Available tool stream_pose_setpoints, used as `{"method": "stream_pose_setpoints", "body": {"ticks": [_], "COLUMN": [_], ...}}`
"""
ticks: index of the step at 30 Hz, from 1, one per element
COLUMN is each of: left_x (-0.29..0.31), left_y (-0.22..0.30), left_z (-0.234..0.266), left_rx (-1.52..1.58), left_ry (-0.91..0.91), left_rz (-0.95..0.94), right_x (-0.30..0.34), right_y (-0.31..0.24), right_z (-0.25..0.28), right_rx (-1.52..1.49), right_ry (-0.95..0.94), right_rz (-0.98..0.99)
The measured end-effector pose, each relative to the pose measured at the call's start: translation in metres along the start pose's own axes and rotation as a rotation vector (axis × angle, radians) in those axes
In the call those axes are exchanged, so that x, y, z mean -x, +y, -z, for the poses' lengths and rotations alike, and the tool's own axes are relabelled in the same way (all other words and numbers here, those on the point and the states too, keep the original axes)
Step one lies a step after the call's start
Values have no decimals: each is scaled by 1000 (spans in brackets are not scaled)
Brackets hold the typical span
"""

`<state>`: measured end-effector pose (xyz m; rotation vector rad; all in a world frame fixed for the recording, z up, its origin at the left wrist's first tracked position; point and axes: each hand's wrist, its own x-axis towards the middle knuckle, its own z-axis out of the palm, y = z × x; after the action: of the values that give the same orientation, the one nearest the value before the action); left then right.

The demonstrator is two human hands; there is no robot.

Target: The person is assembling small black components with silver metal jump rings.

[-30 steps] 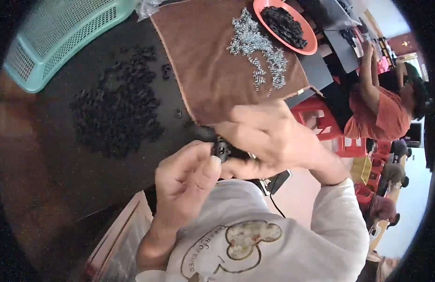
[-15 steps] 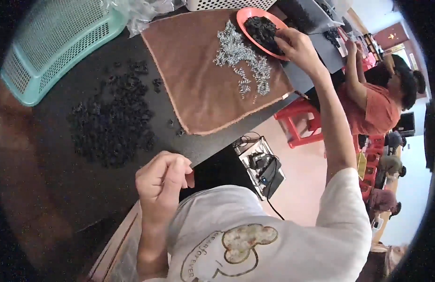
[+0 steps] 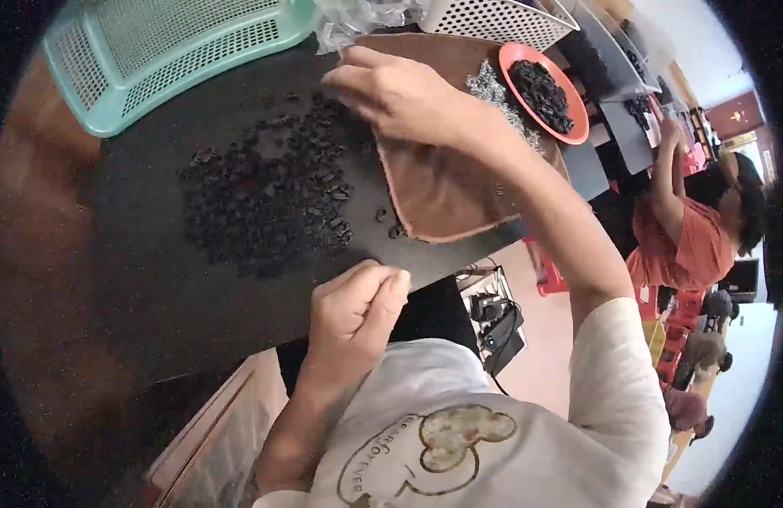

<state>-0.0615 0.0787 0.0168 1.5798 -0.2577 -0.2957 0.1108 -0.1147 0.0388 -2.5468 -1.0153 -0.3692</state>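
Left hand (image 3: 351, 311) curled closed, contents hidden; right hand (image 3: 391, 91) by black pile (image 3: 269, 195), can't tell its grip. I'd pinch singly, clear of cloth (image 3: 434, 190).

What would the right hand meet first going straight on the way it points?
Probably the green basket, if the right hand is low enough; its height above the table is unclear.

Dark table (image 3: 146, 254): black parts (image 3: 269, 199), brown cloth (image 3: 446, 190), green basket (image 3: 201, 72), apparently plastic bag (image 3: 349, 24).
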Motion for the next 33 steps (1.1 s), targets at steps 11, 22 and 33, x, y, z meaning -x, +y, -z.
{"method": "stream_pose_setpoints", "body": {"ticks": [11, 22, 33], "left_x": [-5, -7, -4], "left_y": [-8, -2, -4], "left_z": [3, 7, 6], "left_rx": [-65, -63, 147], "left_ry": [-27, -37, 50], "left_rz": [-132, -158, 21], "right_x": [-85, -91, -22], "right_y": [-35, -44, -57], "right_z": [-42, -56, -3], "right_rx": [40, 164, -327], "right_ry": [-58, -188, 76], "right_rz": [221, 248, 227]}}
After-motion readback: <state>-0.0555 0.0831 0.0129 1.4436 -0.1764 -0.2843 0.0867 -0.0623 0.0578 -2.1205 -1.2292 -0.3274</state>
